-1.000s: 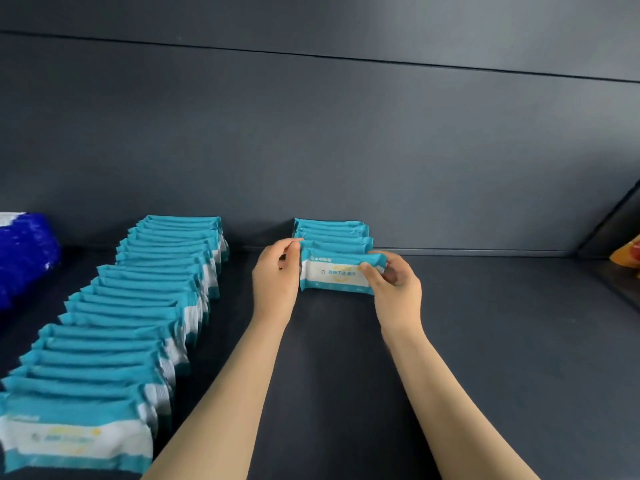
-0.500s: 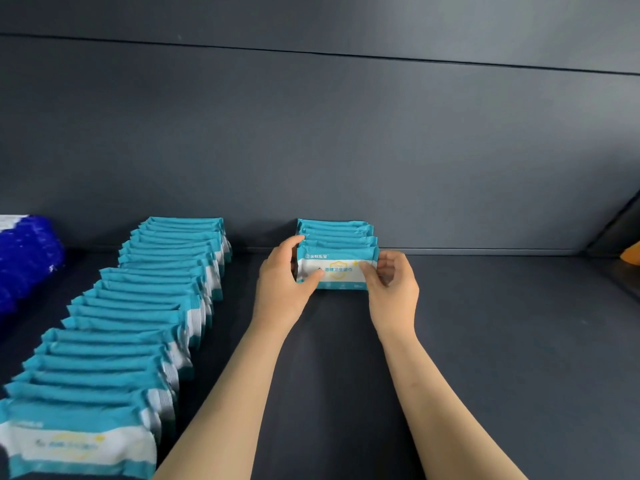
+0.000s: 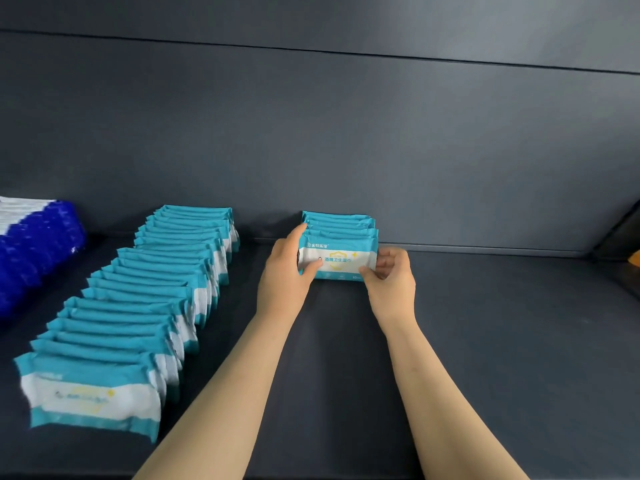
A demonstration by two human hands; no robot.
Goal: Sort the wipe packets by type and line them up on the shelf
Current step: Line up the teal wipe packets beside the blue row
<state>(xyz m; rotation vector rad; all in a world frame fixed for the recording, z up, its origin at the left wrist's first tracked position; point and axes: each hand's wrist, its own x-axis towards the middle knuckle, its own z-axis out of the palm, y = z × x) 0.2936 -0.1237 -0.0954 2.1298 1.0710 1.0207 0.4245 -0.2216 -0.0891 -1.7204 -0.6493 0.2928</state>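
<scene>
A short row of teal-and-white wipe packets point(image 3: 339, 225) stands on edge against the back wall of the dark shelf point(image 3: 485, 341). Its front packet point(image 3: 337, 259) shows white label text. My left hand point(image 3: 285, 275) grips that packet's left end, thumb on its face. My right hand point(image 3: 393, 273) pinches its lower right corner. To the left, a long row of several teal packets point(image 3: 145, 299) runs from the back wall toward the front edge.
A stack of dark blue and white packets point(image 3: 33, 251) lies at the far left. An orange object point(image 3: 633, 259) peeks in at the right edge by the slanted side wall. Bare shelf stretches to the right of my hands.
The front packet went from tilted and apart to upright, pressed against the short row. Both hands moved slightly toward the back wall with it.
</scene>
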